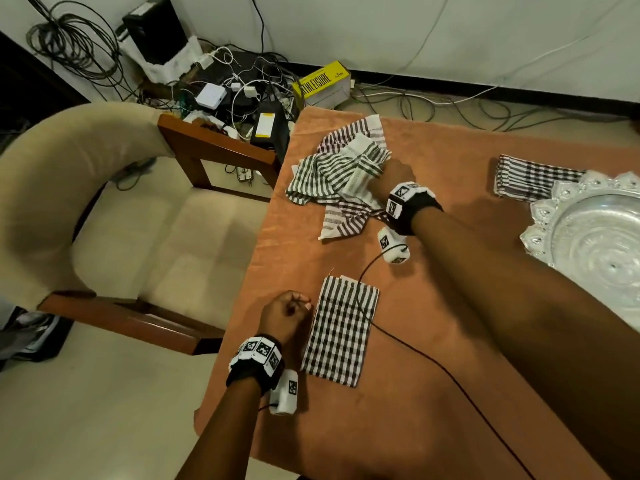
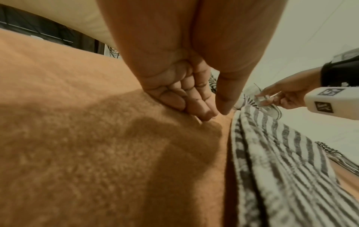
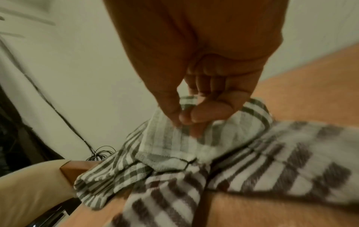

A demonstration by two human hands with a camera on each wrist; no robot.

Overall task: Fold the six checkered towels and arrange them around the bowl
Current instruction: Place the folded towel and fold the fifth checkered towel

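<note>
A loose pile of checkered towels (image 1: 341,174) lies at the far left of the orange-covered table (image 1: 433,306). My right hand (image 1: 389,174) reaches into it and pinches a green-striped towel (image 3: 165,145) between thumb and fingers (image 3: 204,113); a brown-striped towel (image 3: 291,161) lies under it. One folded towel (image 1: 341,330) lies flat near the front edge. My left hand (image 1: 294,306) rests beside that folded towel (image 2: 272,161) on the cloth, fingers (image 2: 194,95) curled, holding nothing. Another folded towel (image 1: 533,178) lies against the silver bowl (image 1: 595,230) at the right.
A beige armchair (image 1: 121,220) stands close to the table's left edge. Tangled cables and adapters (image 1: 242,91) and a yellow box (image 1: 322,83) sit on the floor beyond. A thin black cable (image 1: 433,362) runs across the folded towel and the cloth.
</note>
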